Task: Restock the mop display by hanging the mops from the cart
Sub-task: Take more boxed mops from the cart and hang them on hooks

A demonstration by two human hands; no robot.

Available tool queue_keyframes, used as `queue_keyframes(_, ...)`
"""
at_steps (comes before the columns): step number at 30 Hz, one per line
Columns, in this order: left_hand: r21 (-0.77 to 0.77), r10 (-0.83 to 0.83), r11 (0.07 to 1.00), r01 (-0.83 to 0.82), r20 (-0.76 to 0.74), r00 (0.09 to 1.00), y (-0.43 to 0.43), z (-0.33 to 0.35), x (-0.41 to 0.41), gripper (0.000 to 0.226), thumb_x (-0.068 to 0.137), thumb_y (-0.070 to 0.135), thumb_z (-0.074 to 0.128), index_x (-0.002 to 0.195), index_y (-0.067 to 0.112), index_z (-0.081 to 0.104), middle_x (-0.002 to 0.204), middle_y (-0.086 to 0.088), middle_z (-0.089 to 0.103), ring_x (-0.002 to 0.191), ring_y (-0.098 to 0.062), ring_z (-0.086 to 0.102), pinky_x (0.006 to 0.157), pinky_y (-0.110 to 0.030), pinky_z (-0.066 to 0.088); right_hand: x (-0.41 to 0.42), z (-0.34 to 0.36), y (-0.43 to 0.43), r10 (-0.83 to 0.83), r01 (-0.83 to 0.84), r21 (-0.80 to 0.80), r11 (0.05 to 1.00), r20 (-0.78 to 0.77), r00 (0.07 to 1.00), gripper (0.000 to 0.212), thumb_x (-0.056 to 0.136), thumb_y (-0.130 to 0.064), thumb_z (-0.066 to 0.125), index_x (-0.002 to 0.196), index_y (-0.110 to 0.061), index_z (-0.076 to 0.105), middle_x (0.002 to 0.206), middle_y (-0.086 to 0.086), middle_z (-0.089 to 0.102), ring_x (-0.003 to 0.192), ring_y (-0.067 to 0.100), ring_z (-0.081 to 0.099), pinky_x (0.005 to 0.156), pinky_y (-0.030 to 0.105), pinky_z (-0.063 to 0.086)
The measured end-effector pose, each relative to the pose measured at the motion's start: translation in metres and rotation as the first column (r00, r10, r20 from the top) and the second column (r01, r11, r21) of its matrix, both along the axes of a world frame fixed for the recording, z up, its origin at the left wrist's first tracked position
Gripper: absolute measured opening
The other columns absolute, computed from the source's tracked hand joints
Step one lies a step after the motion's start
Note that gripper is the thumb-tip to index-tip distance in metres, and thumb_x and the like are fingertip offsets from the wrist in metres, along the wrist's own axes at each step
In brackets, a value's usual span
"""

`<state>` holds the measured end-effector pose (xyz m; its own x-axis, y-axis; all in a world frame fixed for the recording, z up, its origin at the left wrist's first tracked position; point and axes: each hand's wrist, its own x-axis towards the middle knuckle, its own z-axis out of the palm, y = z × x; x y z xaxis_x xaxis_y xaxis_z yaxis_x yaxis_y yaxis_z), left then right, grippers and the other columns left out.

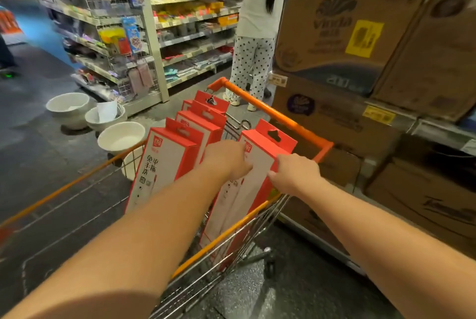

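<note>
Several tall red-and-white mop boxes stand upright in a wire shopping cart (273,110) with an orange handle. The rightmost mop box (260,161) leans at the cart's right side, with a hang hole in its red top flap. My left hand (228,159) grips this box on its left edge, and my right hand (293,172) grips its right edge. Another mop box (167,164) with black characters on its white face stands to the left, with more boxes (203,118) behind it.
Stacked cardboard cartons (347,30) fill the right side on low shelving. A person in spotted trousers (253,61) stands beyond the cart. White basins (121,137) sit on the dark floor to the left, before store shelves (190,25) of small goods.
</note>
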<state>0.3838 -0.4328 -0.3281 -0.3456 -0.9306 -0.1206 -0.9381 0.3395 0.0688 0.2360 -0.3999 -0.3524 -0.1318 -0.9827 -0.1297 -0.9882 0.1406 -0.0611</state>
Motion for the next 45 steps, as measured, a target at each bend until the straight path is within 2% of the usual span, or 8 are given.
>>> queue_keyframes(7,-0.012,0.021,1.0,-0.022,-0.081,0.996,-0.041,-0.025,-0.038,0.053,0.092,0.047,0.046,0.136,0.018,0.043,0.135,-0.006,0.048,0.12,-0.029,0.052,0.09,-0.043,0.05,-0.036,-0.021,-0.037,-0.142,0.162,-0.058,0.985,0.262,0.955,0.048,0.09,-0.046,0.058,0.123,-0.018,0.039,0.102,-0.002,0.059,0.083,0.019,0.063,0.061,0.03,0.054)
queue_keyframes(13,0.025,0.187,0.982,-0.188,-0.273,0.944,-0.062,-0.049,-0.048,0.075,0.09,0.055,0.052,0.148,0.016,0.026,0.147,-0.008,0.034,0.129,-0.031,0.044,0.095,-0.045,0.044,-0.043,-0.05,-0.056,-0.302,0.406,-0.039,0.913,0.605,0.737,0.091,0.069,-0.062,0.073,0.136,-0.022,0.026,0.134,0.005,0.052,0.111,0.031,0.061,0.083,0.049,0.056)
queue_keyframes(18,0.127,0.264,0.964,-0.233,-0.363,0.894,-0.076,-0.06,-0.048,0.091,0.089,0.06,0.051,0.154,0.015,0.006,0.156,-0.01,0.024,0.14,-0.029,0.032,0.104,-0.045,0.037,-0.036,-0.063,-0.063,-0.331,0.455,0.004,0.89,0.693,0.641,0.106,0.057,-0.057,0.084,0.138,-0.025,0.024,0.137,0.002,0.05,0.124,0.031,0.052,0.095,0.054,0.049)
queue_keyframes(26,0.282,0.314,0.94,-0.19,-0.507,0.803,-0.097,-0.079,-0.04,0.098,0.087,0.062,0.053,0.154,0.012,0.002,0.156,-0.013,0.026,0.141,-0.031,0.031,0.109,-0.046,0.033,-0.016,-0.085,-0.067,-0.397,0.64,0.044,0.767,0.816,0.419,0.096,0.057,-0.035,0.09,0.134,-0.025,0.032,0.127,0.002,0.057,0.119,0.028,0.055,0.096,0.052,0.048)
queue_keyframes(31,0.421,0.4,0.896,-0.142,-0.624,0.672,-0.108,-0.096,-0.033,0.08,0.085,0.056,0.061,0.144,0.01,0.033,0.146,-0.011,0.042,0.132,-0.03,0.042,0.107,-0.045,0.037,-0.003,-0.096,-0.068,-0.382,0.738,0.051,0.673,0.879,0.287,0.089,0.062,-0.02,0.089,0.133,-0.02,0.036,0.124,0.004,0.057,0.115,0.024,0.055,0.098,0.046,0.047)
queue_keyframes(35,0.422,0.4,0.898,-0.12,-0.675,0.62,-0.108,-0.102,-0.027,0.066,0.084,0.056,0.062,0.133,0.014,0.046,0.13,-0.008,0.052,0.122,-0.028,0.051,0.1,-0.044,0.043,0.002,-0.101,-0.067,-0.376,0.757,0.041,0.652,0.885,0.276,0.079,0.063,-0.022,0.087,0.129,-0.022,0.044,0.122,0.002,0.057,0.114,0.022,0.054,0.096,0.045,0.048)
queue_keyframes(42,0.414,0.389,0.905,-0.093,-0.723,0.57,-0.114,-0.116,-0.019,0.059,0.093,0.06,0.041,0.125,0.012,0.056,0.128,-0.007,0.051,0.122,-0.025,0.047,0.102,-0.045,0.04,0.017,-0.117,-0.063,-0.326,0.784,0.118,0.61,0.939,0.112,0.084,0.062,-0.018,0.088,0.129,-0.024,0.037,0.119,0.003,0.057,0.11,0.023,0.056,0.095,0.047,0.047)
queue_keyframes(45,0.472,0.443,0.88,-0.052,-0.774,0.453,-0.112,-0.124,-0.015,0.04,0.097,0.052,0.04,0.112,0.017,0.052,0.109,-0.002,0.058,0.101,-0.015,0.057,0.081,-0.03,0.047,0.019,-0.12,-0.063,-0.292,0.787,0.085,0.611,0.948,0.124,0.079,0.061,-0.018,0.089,0.122,-0.027,0.039,0.118,0.002,0.058,0.108,0.021,0.057,0.094,0.046,0.049)
